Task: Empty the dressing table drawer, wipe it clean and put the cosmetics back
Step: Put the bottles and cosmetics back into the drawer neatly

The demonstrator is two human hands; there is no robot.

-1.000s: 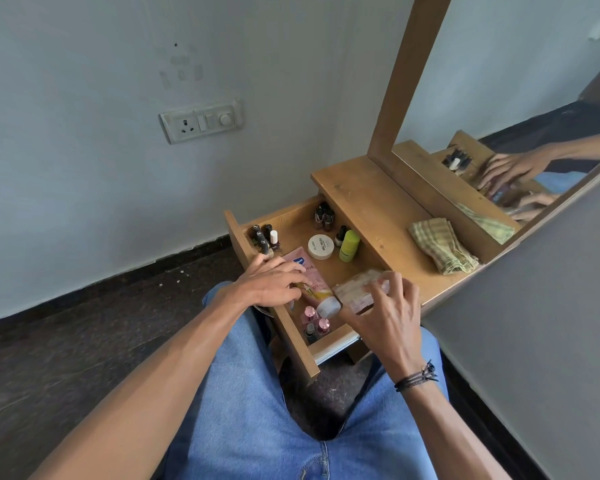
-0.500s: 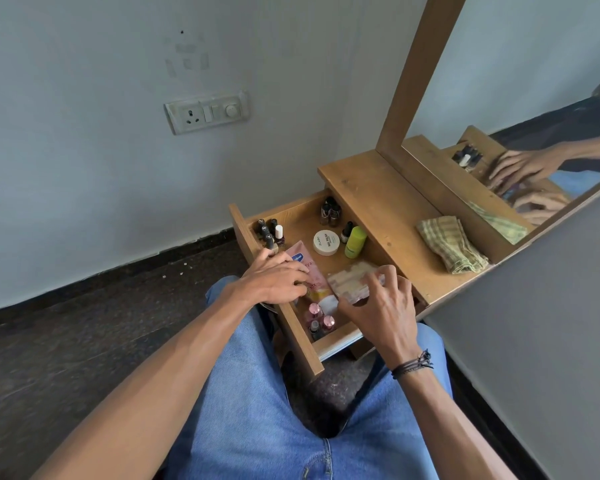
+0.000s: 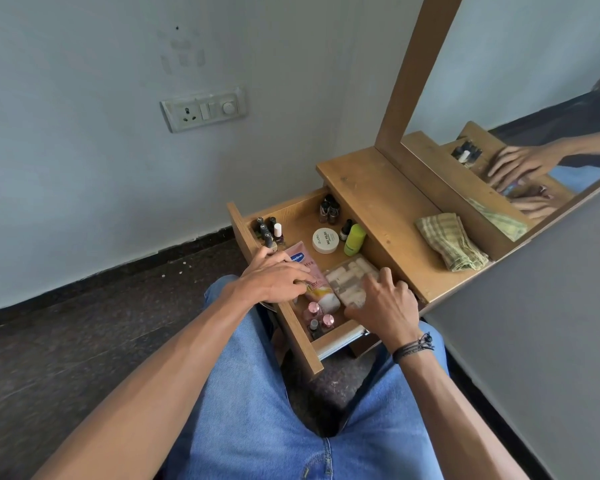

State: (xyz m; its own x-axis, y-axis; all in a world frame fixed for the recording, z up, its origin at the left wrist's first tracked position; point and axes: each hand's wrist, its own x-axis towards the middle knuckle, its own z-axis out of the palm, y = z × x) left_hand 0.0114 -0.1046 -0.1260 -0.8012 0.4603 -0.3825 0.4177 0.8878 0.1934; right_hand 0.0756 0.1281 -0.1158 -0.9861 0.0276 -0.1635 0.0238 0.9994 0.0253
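Note:
The wooden drawer [image 3: 341,340] stands pulled out over my lap. My left hand [image 3: 277,280] rests with fairly straight fingers on a pink cream tube [image 3: 302,260] lying along the drawer's left side. My right hand [image 3: 383,306] grips the near end of a clear pack of white rolls [image 3: 350,277], which lies low in the drawer to the right of the tube. Further in are a white round jar [image 3: 325,240], a green bottle [image 3: 354,240] and dark nail polish bottles [image 3: 269,231] in the far left corner. Pink-capped bottles [image 3: 317,317] stand by the front wall.
A folded checked cloth [image 3: 449,242] lies on the dressing table top [image 3: 378,188] to the right. Behind it a framed mirror [image 3: 520,81] reflects both hands. More dark bottles [image 3: 328,211] stand at the drawer's far right. A wall socket [image 3: 203,109] is up left; my knees are under the drawer.
My right hand has lowered the clear pack from above the drawer's edge down into the drawer beside the pink tube. My left hand has stayed on the tube.

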